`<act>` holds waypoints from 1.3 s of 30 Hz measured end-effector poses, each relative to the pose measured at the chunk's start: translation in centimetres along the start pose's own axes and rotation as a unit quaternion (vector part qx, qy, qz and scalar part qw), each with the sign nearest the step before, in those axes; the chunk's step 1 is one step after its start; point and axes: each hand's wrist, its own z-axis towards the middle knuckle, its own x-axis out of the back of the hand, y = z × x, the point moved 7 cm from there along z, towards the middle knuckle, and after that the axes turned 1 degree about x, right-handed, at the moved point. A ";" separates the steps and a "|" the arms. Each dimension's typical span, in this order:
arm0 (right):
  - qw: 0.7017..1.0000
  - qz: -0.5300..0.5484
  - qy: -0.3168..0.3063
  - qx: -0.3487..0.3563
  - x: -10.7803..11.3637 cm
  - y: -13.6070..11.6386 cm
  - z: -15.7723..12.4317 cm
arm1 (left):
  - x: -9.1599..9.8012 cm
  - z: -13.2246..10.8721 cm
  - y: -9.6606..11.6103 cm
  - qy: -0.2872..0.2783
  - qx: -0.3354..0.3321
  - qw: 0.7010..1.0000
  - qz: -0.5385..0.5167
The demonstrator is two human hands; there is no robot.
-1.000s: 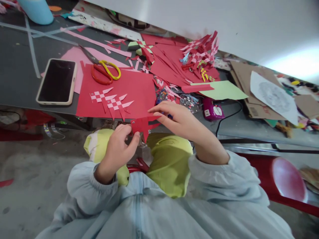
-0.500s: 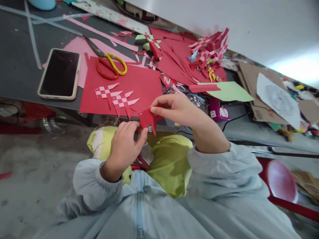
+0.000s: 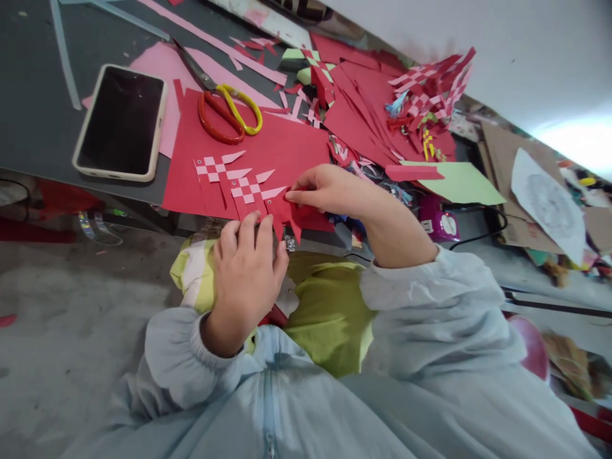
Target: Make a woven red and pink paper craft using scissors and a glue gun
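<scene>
My right hand [image 3: 329, 188] pinches a red paper cutout [image 3: 287, 213] with pointed ends and a small eye, low over the front of a red sheet [image 3: 291, 150]. To its left is my left hand [image 3: 248, 261], palm down at the sheet's front edge, fingers bent. A small dark patterned piece [image 3: 289, 242] sticks out beside its thumb, past the table edge; the grip on it is mostly hidden. Two pink-and-red checkered paper fish, one farther left [image 3: 210, 169] and one nearer my hands [image 3: 247, 190], lie on the sheet. Scissors [image 3: 229, 115] with red and yellow handles rest above them.
A phone [image 3: 120, 122] lies at the left, partly over pink paper [image 3: 157, 60]. Red paper [image 3: 358, 115], woven pieces [image 3: 430, 89] and scraps pile up at the back. Green paper [image 3: 463, 182], a purple device [image 3: 437, 218] with a cable and cardboard [image 3: 502, 140] are at the right.
The red cutout has moved from above the table edge onto the front of the red sheet, beside the checkered fish. My left fingers have come off it. The view has shifted slightly.
</scene>
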 end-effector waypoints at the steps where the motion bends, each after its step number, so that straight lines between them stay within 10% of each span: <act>1: 1.000 -0.007 -0.012 -0.007 -0.1 0.0 0.0 | 0.0 0.1 0.0 -0.006 0.005 1.000 0.007; 39: 0.991 -0.085 -0.072 -0.069 -0.4 0.0 0.1 | -0.8 1.5 0.7 -0.073 0.066 0.989 0.108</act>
